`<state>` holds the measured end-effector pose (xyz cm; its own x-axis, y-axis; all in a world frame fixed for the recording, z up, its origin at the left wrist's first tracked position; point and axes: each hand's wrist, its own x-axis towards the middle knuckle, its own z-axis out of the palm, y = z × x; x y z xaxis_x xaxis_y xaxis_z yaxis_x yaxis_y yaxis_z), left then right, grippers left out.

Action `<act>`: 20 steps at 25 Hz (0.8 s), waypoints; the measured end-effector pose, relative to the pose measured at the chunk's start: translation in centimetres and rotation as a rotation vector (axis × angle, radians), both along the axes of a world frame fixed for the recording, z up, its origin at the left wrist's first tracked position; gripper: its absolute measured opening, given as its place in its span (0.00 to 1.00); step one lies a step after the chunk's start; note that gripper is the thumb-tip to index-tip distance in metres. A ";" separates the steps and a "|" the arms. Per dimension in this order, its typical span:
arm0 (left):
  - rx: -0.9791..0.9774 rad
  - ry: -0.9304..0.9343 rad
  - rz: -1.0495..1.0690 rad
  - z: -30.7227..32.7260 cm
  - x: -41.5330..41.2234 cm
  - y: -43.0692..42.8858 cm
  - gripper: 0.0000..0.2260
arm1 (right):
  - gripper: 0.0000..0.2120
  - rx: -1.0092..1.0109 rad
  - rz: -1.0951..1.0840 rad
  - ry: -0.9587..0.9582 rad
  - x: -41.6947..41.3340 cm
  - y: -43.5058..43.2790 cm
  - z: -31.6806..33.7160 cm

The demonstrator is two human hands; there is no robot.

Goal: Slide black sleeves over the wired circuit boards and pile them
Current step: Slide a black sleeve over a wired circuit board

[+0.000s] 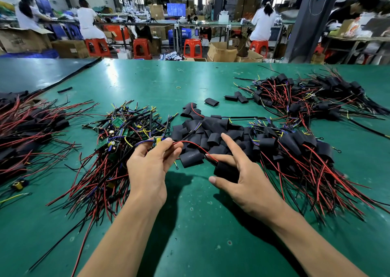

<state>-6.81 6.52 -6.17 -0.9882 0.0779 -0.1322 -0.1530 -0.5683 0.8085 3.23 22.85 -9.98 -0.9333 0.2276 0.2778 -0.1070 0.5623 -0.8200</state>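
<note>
A small circuit board (157,139) is pinched in the fingertips of the left hand (147,167). Its red wire (196,146) arcs across to a black sleeve (224,170), which the right hand (242,179) pinches with its forefinger pointing out. Just behind lie loose sleeves (202,133), with bare boards (118,133) to the left and sleeved boards (295,150) to the right, all on the green table (190,224).

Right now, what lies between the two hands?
In the head view, a red wire spans from left hand to right hand, above a loose black sleeve.
</note>
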 end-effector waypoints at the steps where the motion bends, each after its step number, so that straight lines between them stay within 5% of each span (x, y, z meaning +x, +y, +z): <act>1: 0.000 -0.003 -0.004 0.0 0.0 0.0 0.06 | 0.44 -0.006 -0.005 0.002 0.0 -0.1 0.0; 7: -0.037 -0.021 -0.135 -0.6 0.6 0.7 0.04 | 0.43 -0.063 -0.065 0.061 -0.2 0.0 -0.1; 17: 0.054 -0.187 -0.298 -0.4 0.6 0.8 0.04 | 0.49 -0.690 -0.061 0.118 -0.7 0.8 0.8; 20: 0.082 -0.198 -0.347 -0.2 0.8 0.9 0.06 | 0.50 -0.730 -0.025 0.114 -0.7 0.6 0.8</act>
<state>-5.97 7.44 -6.41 -0.8574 0.4206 -0.2964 -0.4950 -0.5171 0.6983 2.55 23.47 -9.14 -0.9000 0.4120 0.1422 -0.2078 -0.1190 -0.9709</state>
